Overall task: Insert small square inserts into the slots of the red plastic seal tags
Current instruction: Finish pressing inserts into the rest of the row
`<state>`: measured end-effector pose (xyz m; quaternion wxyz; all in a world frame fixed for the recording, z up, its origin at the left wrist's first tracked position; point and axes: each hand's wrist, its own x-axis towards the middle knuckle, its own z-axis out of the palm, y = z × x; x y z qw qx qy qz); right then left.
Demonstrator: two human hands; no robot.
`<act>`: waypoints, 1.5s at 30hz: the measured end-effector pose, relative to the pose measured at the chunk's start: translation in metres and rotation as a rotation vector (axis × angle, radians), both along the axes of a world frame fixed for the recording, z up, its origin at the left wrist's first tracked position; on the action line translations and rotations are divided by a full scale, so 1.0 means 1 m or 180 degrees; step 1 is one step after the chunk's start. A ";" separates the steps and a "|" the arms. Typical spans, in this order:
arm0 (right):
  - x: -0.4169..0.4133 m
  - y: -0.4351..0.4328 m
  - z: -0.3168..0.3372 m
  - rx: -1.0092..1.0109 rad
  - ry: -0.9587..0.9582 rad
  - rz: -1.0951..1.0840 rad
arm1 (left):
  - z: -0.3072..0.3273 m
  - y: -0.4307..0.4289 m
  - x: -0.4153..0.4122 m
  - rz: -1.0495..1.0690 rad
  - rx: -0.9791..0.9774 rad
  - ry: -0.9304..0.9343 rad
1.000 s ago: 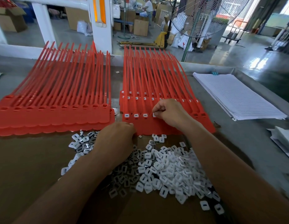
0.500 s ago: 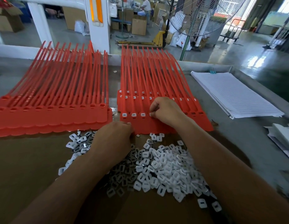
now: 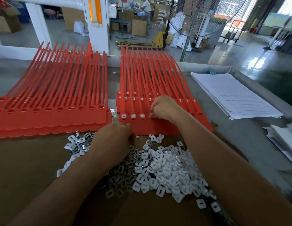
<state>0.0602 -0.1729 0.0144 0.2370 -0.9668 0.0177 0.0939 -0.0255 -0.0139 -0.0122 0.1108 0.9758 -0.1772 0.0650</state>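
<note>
On cardboard [image 3: 27, 160], right hand [image 3: 164, 108] pinches insert [image 3: 150, 116] at tags [image 3: 158, 127].

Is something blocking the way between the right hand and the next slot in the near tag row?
Nothing visible does. The right hand rests on the red tags just beside the third white insert; its own fingers hide the slot.

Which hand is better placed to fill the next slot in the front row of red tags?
Right. The right hand has curled fingers at the fourth slot, beside three filled slots. The left hand rests at the near edge of the red plastic seal tags, over the white square inserts.
</note>
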 end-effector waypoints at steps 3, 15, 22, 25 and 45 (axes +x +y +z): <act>-0.011 -0.008 -0.004 0.0233 -0.0277 0.0178 | 0.000 0.000 0.000 0.0001 0.0023 -0.0005; -0.051 -0.043 -0.007 0.1184 -0.0248 0.0660 | 0.002 -0.001 0.003 0.0004 0.0005 0.0101; -0.069 -0.044 0.003 0.0939 -0.0344 0.0774 | 0.002 -0.001 0.004 0.0051 -0.0052 0.0144; -0.073 -0.045 0.006 0.0886 -0.0265 0.0889 | 0.003 -0.001 0.004 0.0041 -0.0050 0.0140; -0.075 -0.048 0.009 -0.0182 0.0546 0.1319 | 0.002 -0.002 0.004 0.0072 -0.0083 0.0138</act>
